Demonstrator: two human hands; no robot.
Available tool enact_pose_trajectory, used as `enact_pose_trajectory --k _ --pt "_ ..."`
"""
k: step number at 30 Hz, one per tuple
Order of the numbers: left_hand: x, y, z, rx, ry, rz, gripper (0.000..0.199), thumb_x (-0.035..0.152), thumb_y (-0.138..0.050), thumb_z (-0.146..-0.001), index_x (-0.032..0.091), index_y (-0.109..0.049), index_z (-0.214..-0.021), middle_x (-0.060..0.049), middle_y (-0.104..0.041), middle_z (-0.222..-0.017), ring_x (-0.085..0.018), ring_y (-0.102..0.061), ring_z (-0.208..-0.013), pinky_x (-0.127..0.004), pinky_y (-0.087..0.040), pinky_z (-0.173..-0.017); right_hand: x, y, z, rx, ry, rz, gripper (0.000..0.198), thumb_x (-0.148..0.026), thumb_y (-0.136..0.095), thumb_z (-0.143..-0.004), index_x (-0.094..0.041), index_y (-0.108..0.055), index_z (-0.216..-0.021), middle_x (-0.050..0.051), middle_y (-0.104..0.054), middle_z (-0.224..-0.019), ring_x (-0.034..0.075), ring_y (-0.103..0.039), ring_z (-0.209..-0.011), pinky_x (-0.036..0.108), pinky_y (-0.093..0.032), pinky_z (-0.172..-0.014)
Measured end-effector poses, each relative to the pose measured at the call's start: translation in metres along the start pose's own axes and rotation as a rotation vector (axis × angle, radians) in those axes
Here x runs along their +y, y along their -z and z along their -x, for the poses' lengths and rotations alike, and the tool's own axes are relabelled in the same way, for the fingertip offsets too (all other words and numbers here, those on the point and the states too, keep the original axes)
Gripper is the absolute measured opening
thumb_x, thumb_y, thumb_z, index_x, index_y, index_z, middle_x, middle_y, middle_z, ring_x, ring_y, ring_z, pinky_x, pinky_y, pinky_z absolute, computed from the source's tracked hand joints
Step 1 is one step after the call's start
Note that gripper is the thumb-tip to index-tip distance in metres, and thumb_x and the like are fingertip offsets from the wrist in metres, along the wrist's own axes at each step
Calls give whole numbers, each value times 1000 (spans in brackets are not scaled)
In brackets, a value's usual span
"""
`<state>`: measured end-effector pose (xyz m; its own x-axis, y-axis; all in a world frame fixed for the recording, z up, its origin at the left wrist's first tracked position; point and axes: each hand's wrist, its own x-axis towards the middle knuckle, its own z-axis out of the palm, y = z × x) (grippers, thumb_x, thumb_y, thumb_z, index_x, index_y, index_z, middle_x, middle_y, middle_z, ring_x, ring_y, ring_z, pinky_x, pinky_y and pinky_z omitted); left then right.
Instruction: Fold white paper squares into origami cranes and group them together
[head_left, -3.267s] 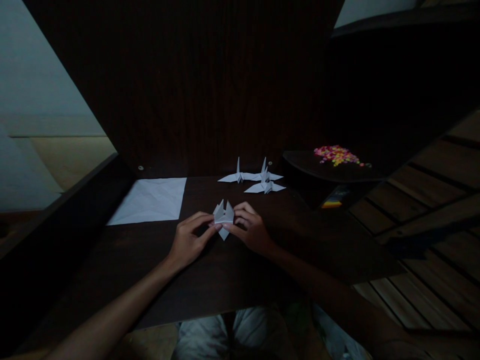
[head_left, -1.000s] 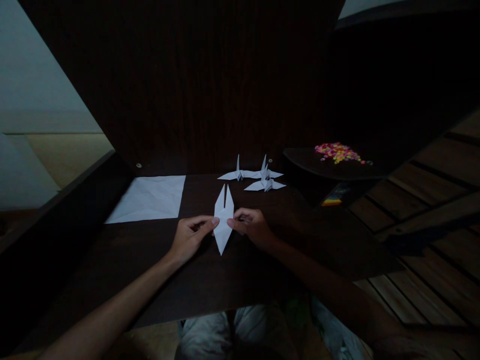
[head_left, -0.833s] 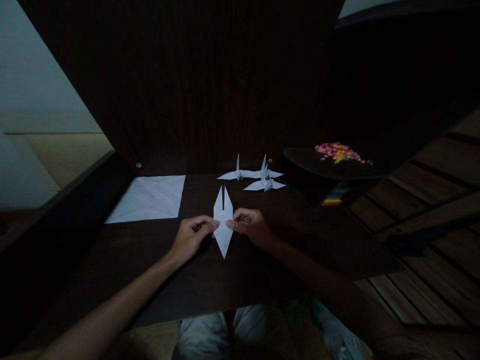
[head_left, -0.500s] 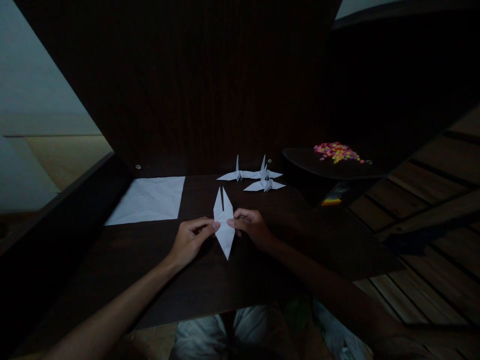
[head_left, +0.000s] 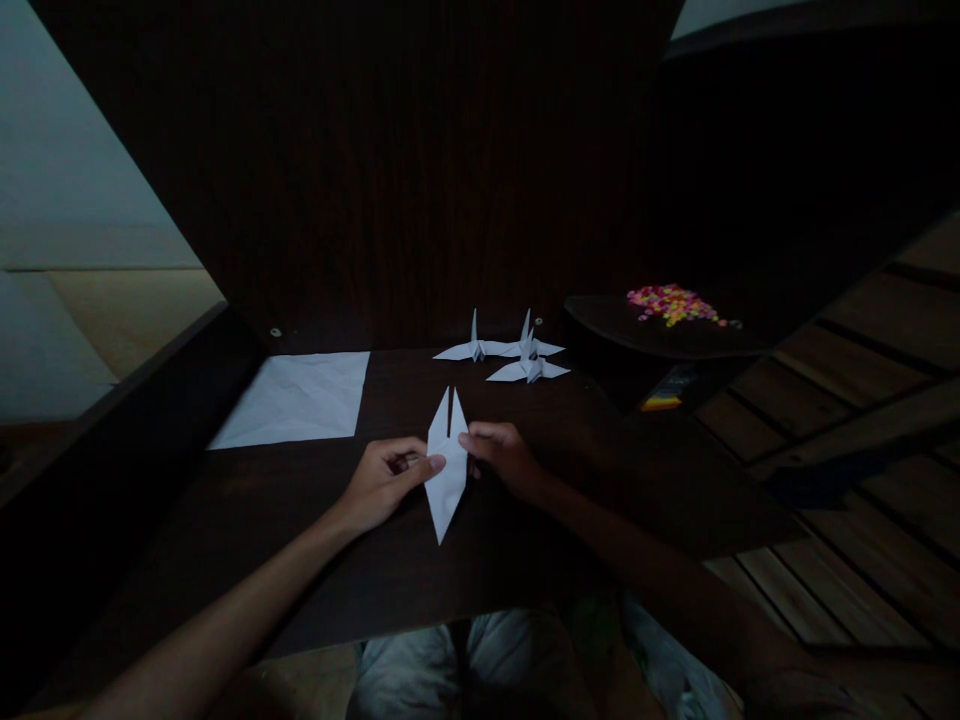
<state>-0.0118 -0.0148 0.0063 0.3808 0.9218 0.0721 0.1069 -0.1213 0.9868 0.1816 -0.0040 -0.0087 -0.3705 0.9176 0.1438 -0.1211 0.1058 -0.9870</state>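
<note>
A folded white paper (head_left: 448, 490), a long diamond with a slit between its two upper points, is held over the dark tabletop. My left hand (head_left: 386, 480) pinches its left edge, thumb on the front face and fingers behind. On the opposite edge, a little higher, my right hand (head_left: 504, 455) grips it with the thumb in front. The fingers behind the paper are partly hidden. Beyond it, at the back of the table, stand three folded paper cranes, the nearest crane (head_left: 531, 370) overlapping one behind; another crane (head_left: 475, 350) is to the left.
A creased white paper sheet (head_left: 300, 400) lies at the left near a dark side panel (head_left: 112, 450). Small colourful pieces (head_left: 671, 303) are heaped on a rounded dark shelf (head_left: 600, 318) at the right. A dark upright panel (head_left: 420, 180) closes the back.
The folded paper has turned slightly, its lower point swinging left and nearer to me, its upper points moving right. My right thumb sits higher on its edge. The cranes and sheet stay put.
</note>
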Motion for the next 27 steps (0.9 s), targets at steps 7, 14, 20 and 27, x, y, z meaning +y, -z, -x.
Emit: enact_pose_trajectory --k 7,14,20,27 --pt "-1 3 2 -179 89 249 21 31 -71 -70 11 -69 -68 -3 -68 -66 -15 -59 -60 -23 -42 -59 6 2 2 -101 39 -146 32 -47 -63 -80 -16 -57 -80 -3 -57 -59 8 -52 -46 19 -41 -42" --pt "-2 5 2 -335 115 347 23 27 -69 -72 9 -74 -86 -8 -73 -77 -21 -65 -71 -28 -45 -67 8 2 3 -178 69 -174 34 -47 -65 -78 -14 -58 -83 -2 -58 -59 7 -52 -45 18 -43 -43" --pt "0 4 2 -399 134 370 29 26 -68 -73 10 -74 -95 -10 -73 -85 -21 -65 -73 -27 -46 -68 14 1 3 -169 46 -196 34 -48 -65 -78 -15 -56 -79 -3 -57 -58 6 -51 -43 17 -42 -41" --pt "-1 4 2 -367 124 275 27 30 -69 -75 11 -74 -93 -7 -72 -76 -17 -63 -66 -23 -44 -61 10 0 1 -153 17 -293 41 -41 -76 -69 -18 -54 -94 0 -61 -78 7 -55 -47 18 -46 -38"
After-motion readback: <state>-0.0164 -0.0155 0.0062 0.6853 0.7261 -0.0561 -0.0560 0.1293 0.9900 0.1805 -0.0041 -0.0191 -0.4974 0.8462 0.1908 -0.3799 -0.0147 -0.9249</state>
